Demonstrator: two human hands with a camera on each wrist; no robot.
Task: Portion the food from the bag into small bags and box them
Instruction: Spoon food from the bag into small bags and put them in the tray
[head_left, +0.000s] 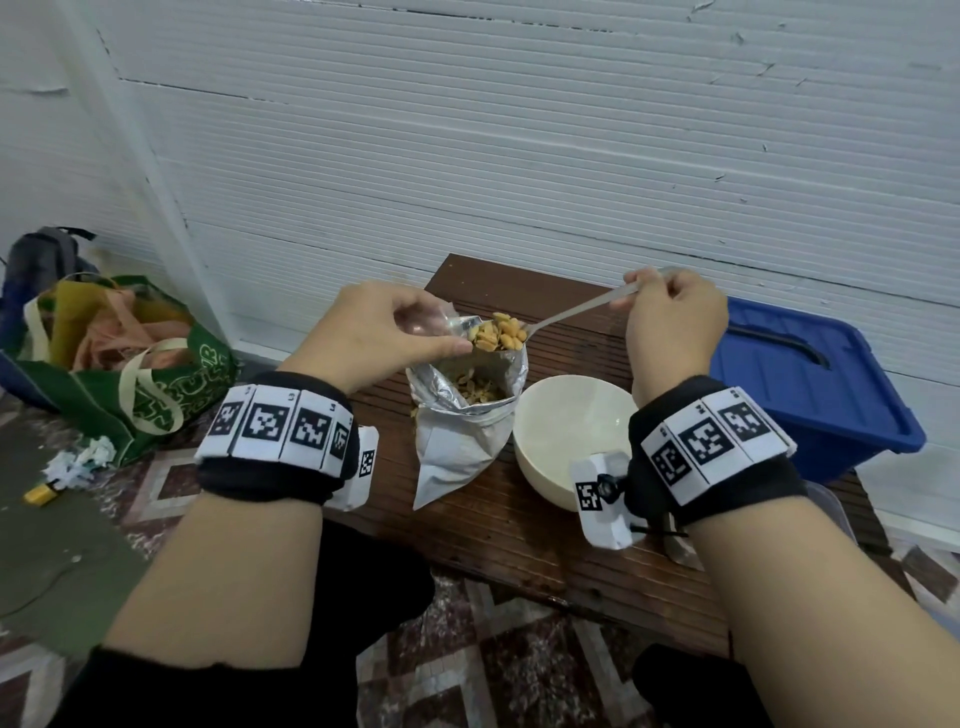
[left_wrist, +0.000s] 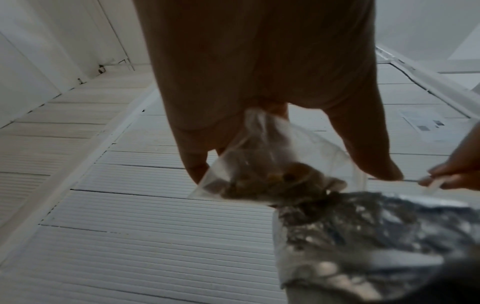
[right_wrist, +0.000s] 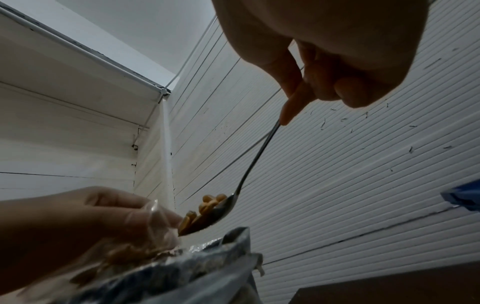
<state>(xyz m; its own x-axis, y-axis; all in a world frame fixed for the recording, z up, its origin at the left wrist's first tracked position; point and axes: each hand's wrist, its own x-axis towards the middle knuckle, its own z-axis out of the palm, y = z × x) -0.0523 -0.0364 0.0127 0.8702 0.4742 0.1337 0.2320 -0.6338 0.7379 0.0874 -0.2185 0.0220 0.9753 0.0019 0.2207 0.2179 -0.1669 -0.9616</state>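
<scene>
A crumpled foil food bag (head_left: 460, 415) stands open on the low wooden table (head_left: 519, 525), with peanuts inside. My left hand (head_left: 384, 332) pinches a small clear plastic bag (left_wrist: 275, 162) open just above the foil bag's mouth (left_wrist: 369, 232); a few nuts show inside it. My right hand (head_left: 670, 322) grips the handle of a metal spoon (head_left: 576, 309). The spoon's bowl, heaped with peanuts (head_left: 498, 332), hangs at the small bag's (right_wrist: 155, 222) opening, its tip (right_wrist: 207, 214) tilted down toward my left fingers (right_wrist: 109, 207).
A white empty bowl (head_left: 566, 436) sits right of the foil bag. A blue lidded plastic box (head_left: 810, 395) stands beyond the table's right end. A green cloth bag (head_left: 130, 364) and paper scraps (head_left: 78, 462) lie on the floor at left. A white panelled wall (head_left: 519, 130) runs close behind.
</scene>
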